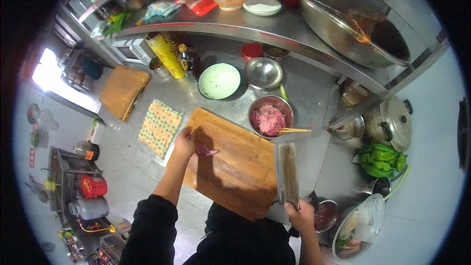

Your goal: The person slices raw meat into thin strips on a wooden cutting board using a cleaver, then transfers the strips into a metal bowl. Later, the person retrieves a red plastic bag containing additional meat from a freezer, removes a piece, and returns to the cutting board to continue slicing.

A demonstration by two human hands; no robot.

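Note:
My right hand (301,215) grips the handle of a cleaver (288,173), whose broad blade points away from me at the right edge of a wooden cutting board (235,151). At the board's left edge is my left hand (185,143); whether its fingers hold anything is hard to tell. Just right of it, a small purplish-pink piece of food (206,150) lies on the board. Beyond the board's far right side, a steel bowl (290,110) contains pink minced meat (269,119), with wooden chopsticks (294,130) resting in it.
A dotted cloth (160,127) lies left of the board, near a second wooden board (123,90). Behind are a pale green bowl (219,81), an empty-looking steel bowl (263,73) and a bottle (187,64). Green peppers (382,159) and a lidded pot (392,123) stand right. A steel shelf (220,29) crosses above.

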